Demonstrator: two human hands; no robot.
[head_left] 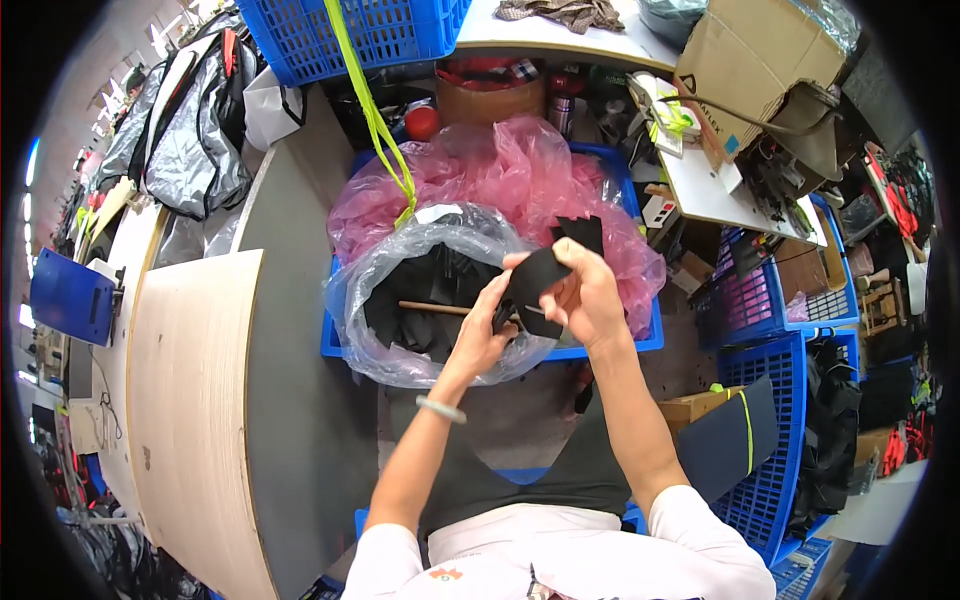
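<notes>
A wide black fabric strap [537, 279] is bent in a loop between my hands, over the right rim of a clear plastic bag [355, 340]. My right hand [592, 300] pinches the strap with thumb and fingers, and one end sticks up beyond the knuckles. My left hand [482, 335] is closed on a black part at the strap's other side; its fingertips are partly hidden. Inside the bag lie black fabric pieces [390, 290] and a thin wooden stick [430, 307]. Behind it bulges a pink plastic bag [490, 160]. Both bags sit in a blue crate [652, 325].
A pale wooden board [195, 420] and grey panel [300, 420] stand at my left. Blue crates [765, 450] stand at my right, near a cluttered white shelf [700, 190]. A yellow-green strap [365, 100] hangs from a blue basket [350, 40] above.
</notes>
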